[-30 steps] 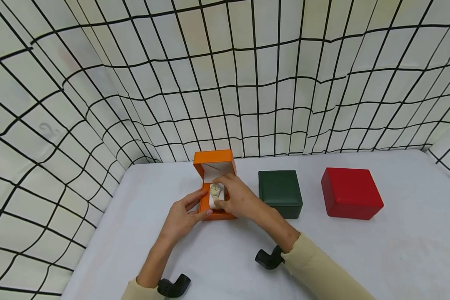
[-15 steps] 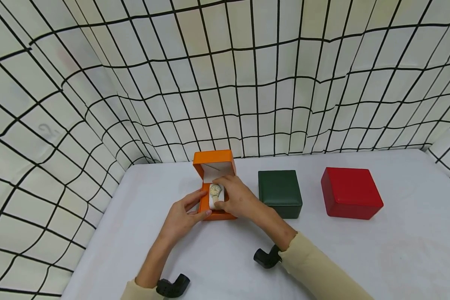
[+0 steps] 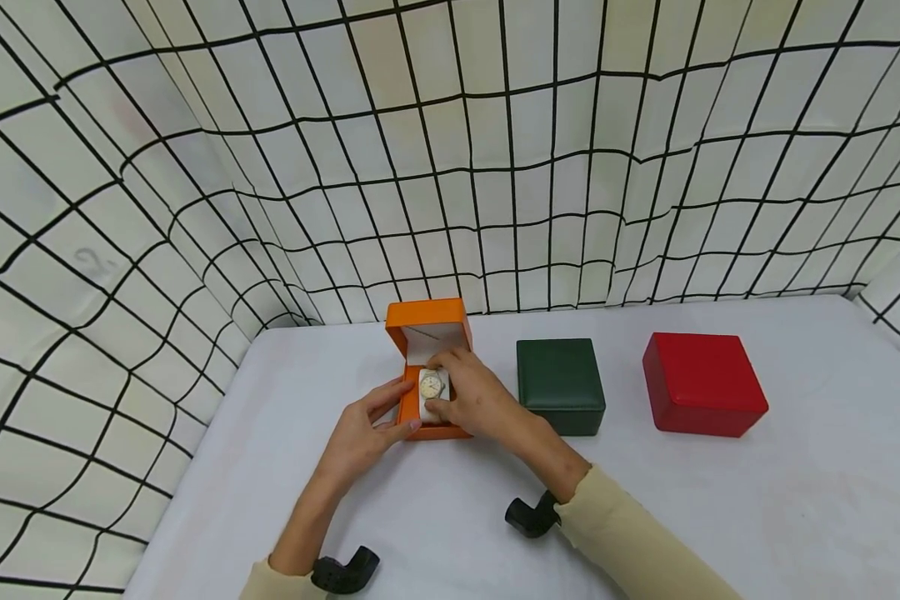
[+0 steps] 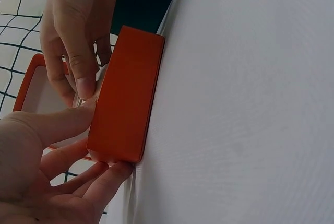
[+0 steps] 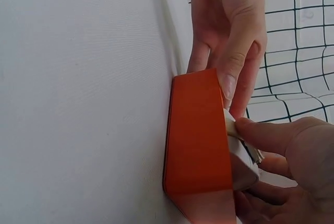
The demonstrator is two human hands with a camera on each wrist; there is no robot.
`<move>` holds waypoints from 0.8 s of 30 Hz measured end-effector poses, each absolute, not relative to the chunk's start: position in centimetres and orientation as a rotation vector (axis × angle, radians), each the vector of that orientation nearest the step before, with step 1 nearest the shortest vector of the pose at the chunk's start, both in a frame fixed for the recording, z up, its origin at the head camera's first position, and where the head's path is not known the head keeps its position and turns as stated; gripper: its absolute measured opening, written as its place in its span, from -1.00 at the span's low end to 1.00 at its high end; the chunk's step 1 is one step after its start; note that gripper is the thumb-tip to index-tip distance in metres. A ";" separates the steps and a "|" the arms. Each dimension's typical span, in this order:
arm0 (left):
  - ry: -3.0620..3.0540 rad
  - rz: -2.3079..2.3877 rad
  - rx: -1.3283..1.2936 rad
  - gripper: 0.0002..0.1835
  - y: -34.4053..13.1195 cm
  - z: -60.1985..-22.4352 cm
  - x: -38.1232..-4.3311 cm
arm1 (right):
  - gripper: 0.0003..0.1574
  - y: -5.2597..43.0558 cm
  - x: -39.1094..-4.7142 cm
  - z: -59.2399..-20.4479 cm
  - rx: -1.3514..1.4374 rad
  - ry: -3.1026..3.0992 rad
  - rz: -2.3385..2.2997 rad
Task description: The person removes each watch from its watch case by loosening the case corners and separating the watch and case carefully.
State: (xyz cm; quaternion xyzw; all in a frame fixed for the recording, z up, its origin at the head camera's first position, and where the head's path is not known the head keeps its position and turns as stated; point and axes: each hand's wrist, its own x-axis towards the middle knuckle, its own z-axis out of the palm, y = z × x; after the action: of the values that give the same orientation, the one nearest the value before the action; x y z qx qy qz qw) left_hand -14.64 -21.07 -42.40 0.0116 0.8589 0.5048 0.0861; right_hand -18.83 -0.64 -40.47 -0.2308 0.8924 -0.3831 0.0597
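An orange watch box stands on the white-covered table with its lid raised. In it sits a wristwatch with a round pale face and a light strap, around a white cushion. My right hand pinches the watch and its cushion from the right, thumb at the lower strap and fingers near the top. My left hand holds the box's lower left corner, with the thumb at the front rim in the left wrist view. The right hand partly hides the cushion and the box's right side.
Right of the orange box stands a closed dark green box. Farther right is a closed red box. White walls with a black grid rise behind the table and at its sides. Black curved pieces stick out from both sleeves.
The watch face has shifted slightly down, and my right thumb covers more of the lower strap. My left hand keeps its place on the box.
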 end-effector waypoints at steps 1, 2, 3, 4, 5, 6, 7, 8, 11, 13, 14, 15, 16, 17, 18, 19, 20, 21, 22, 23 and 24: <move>2.556 1.507 0.036 -0.32 -21.1 -42.5 -14.7 | -0.36 -0.6 -18.8 -40.5 -0.691 2.690 -1.165; 2.556 1.505 0.037 -0.32 -21.1 -42.5 -14.7 | -0.37 -0.6 -18.8 -40.5 -0.692 2.681 -1.168; 2.558 1.501 0.032 -0.33 -21.1 -42.5 -14.7 | -0.38 -0.6 -18.8 -40.5 -0.692 2.669 -1.178; 2.560 1.500 0.031 -0.33 -21.1 -42.5 -14.7 | -0.39 -0.6 -18.8 -40.5 -0.693 2.656 -1.192; 2.559 1.496 0.026 -0.33 -21.1 -42.5 -14.7 | -0.41 -0.6 -18.8 -40.5 -0.696 2.648 -1.204; 2.561 1.493 0.025 -0.33 -21.1 -42.5 -14.7 | -0.43 -0.6 -18.8 -40.5 -0.698 2.643 -1.215; 2.562 1.493 0.024 -0.33 -21.1 -42.5 -14.7 | -0.44 -0.5 -18.8 -40.6 -0.698 2.642 -1.225; 2.562 1.489 0.025 -0.33 -21.1 -42.5 -14.7 | -0.45 -0.5 -18.8 -40.6 -0.697 2.644 -1.233; 2.556 1.490 0.031 -0.32 -21.2 -42.5 -14.8 | -0.46 -0.4 -18.7 -40.6 -0.687 2.649 -1.257; 2.550 1.499 0.030 -0.32 -21.2 -42.5 -14.8 | -0.47 -0.4 -18.6 -40.6 -0.686 2.660 -1.265; 2.549 1.500 0.032 -0.32 -21.2 -42.5 -14.8 | -0.47 -0.4 -18.5 -40.6 -0.688 2.663 -1.269; 2.548 1.503 0.034 -0.32 -21.2 -42.5 -14.8 | -0.48 -0.4 -18.5 -40.5 -0.691 2.668 -1.273; 2.547 1.509 0.034 -0.32 -21.2 -42.5 -14.8 | -0.49 -0.4 -18.5 -40.5 -0.694 2.673 -1.277; 2.547 1.512 0.037 -0.32 -21.2 -42.5 -14.8 | -0.49 -0.5 -18.4 -40.5 -0.699 2.682 -1.276; 2.548 1.513 0.041 -0.32 -21.2 -42.6 -14.8 | -0.50 -0.5 -18.4 -40.5 -0.701 2.687 -1.280; 2.552 1.510 0.044 -0.33 -21.1 -42.6 -14.8 | -0.50 -0.5 -18.3 -40.5 -0.702 2.689 -1.282; 2.555 1.507 0.044 -0.33 -21.1 -42.6 -14.8 | -0.50 -0.5 -18.3 -40.5 -0.704 2.691 -1.286; 2.557 1.507 0.043 -0.33 -21.2 -42.6 -14.9 | -0.50 -0.5 -18.3 -40.5 -0.705 2.696 -1.287; 2.559 1.506 0.042 -0.33 -21.2 -42.6 -14.9 | -0.50 -0.6 -18.2 -40.5 -0.705 2.696 -1.293; 2.562 1.500 0.040 -0.33 -21.2 -42.6 -14.8 | -0.50 -0.6 -18.2 -40.5 -0.706 2.696 -1.299; 2.563 1.497 0.035 -0.33 -21.2 -42.5 -14.8 | -0.50 -0.6 -18.1 -40.4 -0.702 2.690 -1.309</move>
State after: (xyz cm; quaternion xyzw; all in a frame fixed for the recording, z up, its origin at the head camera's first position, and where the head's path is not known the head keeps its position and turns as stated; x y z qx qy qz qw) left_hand -14.78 -21.19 -42.54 0.0119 0.8602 0.5025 0.0863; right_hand -18.15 -0.60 -40.45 -0.2284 0.8749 -0.4257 0.0342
